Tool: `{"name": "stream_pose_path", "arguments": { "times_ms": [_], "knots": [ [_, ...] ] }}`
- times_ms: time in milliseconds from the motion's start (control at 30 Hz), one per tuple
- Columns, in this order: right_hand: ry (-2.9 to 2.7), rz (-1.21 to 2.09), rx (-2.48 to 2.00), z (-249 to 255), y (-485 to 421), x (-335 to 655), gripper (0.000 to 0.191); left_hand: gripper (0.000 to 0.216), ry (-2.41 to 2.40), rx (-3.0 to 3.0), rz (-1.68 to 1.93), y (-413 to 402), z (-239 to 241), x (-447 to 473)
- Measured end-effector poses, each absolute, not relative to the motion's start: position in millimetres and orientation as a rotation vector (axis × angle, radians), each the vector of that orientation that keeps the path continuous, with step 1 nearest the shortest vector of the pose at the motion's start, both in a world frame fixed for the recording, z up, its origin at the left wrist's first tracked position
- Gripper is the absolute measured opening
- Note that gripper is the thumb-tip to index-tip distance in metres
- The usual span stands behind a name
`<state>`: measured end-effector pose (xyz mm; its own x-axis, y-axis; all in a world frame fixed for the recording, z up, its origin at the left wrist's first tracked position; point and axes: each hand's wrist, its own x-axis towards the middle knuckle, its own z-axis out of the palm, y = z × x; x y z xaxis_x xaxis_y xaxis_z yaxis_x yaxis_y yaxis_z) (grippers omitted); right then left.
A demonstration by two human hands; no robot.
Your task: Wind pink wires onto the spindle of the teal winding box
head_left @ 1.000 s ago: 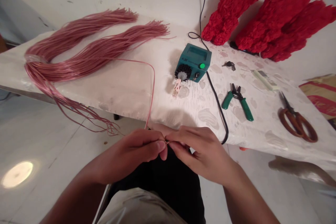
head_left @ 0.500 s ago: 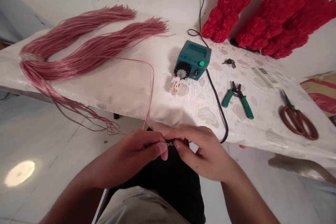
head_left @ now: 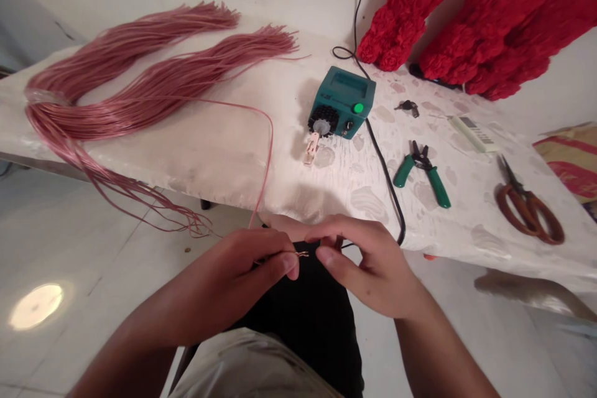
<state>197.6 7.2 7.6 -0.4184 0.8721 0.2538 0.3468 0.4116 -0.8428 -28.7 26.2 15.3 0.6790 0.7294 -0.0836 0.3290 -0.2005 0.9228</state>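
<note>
Over my lap, my left hand (head_left: 261,267) is closed, pinching the end of a pink wire (head_left: 269,155) between thumb and forefinger. Twisted bare copper strands (head_left: 302,254) stick out past the fingertips toward the right. Just to the right of them, my right hand (head_left: 359,261) has its thumb and forefinger parted, with nothing visible between them; its other fingers are curled and partly hidden. From the left hand the wire runs up onto the table and back to a large bundle of pink wires (head_left: 153,106).
A teal machine (head_left: 345,102) with a copper-coloured clip (head_left: 311,148) stands mid-table, its black cable (head_left: 387,174) running to the front edge. On the right lie green-handled wire strippers (head_left: 422,168), scissors (head_left: 529,208), keys (head_left: 408,108) and a whitish device (head_left: 473,134). Red artificial flowers (head_left: 494,25) lean at the back.
My right fingertips have come off the copper strands and moved slightly right, opening apart. More of the twisted copper shows. My left hand keeps its pinch.
</note>
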Motion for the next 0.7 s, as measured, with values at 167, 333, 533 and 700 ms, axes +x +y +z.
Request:
{"name": "stream_pose_path", "arguments": {
  "times_ms": [167,333,533,700],
  "knots": [
    [-1.989,1.016,-1.054,2.1,5.2,192.6,0.016,0.023,0.810,1.803,0.511,25.8,14.6,-27.3],
    [-1.984,0.922,-1.066,-1.1,2.6,190.9,0.029,0.021,0.775,1.776,0.470,24.9,17.0,-28.0],
    [-2.068,0.794,-1.060,2.0,3.8,189.9,0.012,0.029,0.845,1.799,0.458,27.0,21.4,-25.0],
    [-2.128,0.768,-1.044,6.7,3.4,190.5,0.007,0.028,0.847,1.798,0.447,27.6,20.5,-26.6]
  ]
}}
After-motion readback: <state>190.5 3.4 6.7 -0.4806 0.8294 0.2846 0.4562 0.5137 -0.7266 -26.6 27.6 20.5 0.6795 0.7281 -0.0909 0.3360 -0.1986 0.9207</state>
